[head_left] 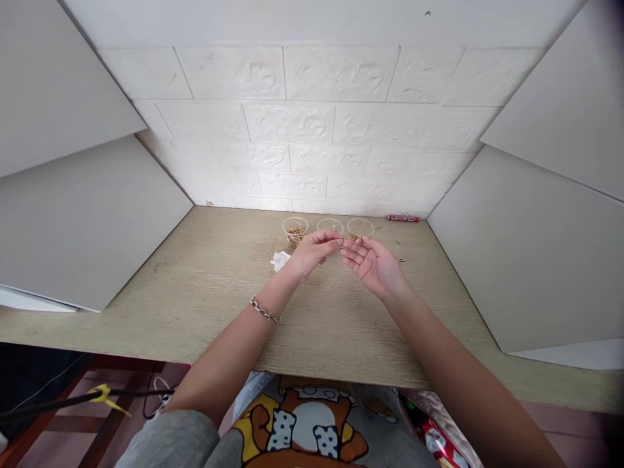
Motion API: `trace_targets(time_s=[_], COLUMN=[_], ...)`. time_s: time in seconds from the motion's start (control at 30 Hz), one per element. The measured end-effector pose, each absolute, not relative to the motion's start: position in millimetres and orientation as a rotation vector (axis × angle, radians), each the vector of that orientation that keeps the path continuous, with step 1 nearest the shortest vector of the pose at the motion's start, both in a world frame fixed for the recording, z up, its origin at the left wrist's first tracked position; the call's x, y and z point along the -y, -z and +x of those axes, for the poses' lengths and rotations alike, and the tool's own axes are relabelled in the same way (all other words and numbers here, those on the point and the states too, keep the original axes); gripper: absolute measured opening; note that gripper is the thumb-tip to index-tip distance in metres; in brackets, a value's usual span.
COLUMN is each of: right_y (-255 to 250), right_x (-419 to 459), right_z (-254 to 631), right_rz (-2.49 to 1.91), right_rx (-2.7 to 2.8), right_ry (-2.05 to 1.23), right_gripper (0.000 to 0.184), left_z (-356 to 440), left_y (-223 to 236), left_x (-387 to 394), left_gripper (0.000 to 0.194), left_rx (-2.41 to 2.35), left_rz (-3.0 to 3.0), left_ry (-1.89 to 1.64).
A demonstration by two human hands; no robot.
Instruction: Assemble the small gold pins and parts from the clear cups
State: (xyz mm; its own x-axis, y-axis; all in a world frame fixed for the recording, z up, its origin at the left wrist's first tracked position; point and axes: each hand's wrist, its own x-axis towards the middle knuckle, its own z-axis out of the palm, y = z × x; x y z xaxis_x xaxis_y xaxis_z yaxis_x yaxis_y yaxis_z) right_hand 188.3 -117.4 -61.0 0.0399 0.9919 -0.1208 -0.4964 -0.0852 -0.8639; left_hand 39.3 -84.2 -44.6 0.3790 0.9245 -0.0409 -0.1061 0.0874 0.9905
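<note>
My left hand (314, 253) is raised over the middle of the table, thumb and forefinger pinched together. Whatever lies between those fingertips is too small to make out. Close against it, my right hand (374, 265) is turned palm towards me, its fingers stretched out loosely and the tips almost touching the left fingertips. Just beyond the hands stand three clear round cups. The left cup (295, 227) holds many small gold-coloured pieces, and the right cup (361, 226) has some too. My left fingers partly cover the middle cup (330, 225).
A crumpled white tissue (280, 261) lies left of my left hand. Near the wall is a red tube-like item (403, 218), with a few thin dark bits on the wooden table (205, 273). Grey panels (121, 221) stand on both sides; a white brick-patterned wall (312, 123) closes the back.
</note>
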Motion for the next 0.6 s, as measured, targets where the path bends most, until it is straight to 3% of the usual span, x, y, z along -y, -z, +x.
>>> trace_targets(time_s=[0.6], right_y=[67.8], right_x=[118.4], right_z=[181.3], right_rz=[-1.003], right_rx=[0.758], right_ry=[-1.539], right_gripper=[0.014], left_z=[44.5], left_y=[48.2], left_x=[84.8], left_gripper=[0.028], left_rx=[-0.842], left_rz=[1.194], left_ry=[-1.005])
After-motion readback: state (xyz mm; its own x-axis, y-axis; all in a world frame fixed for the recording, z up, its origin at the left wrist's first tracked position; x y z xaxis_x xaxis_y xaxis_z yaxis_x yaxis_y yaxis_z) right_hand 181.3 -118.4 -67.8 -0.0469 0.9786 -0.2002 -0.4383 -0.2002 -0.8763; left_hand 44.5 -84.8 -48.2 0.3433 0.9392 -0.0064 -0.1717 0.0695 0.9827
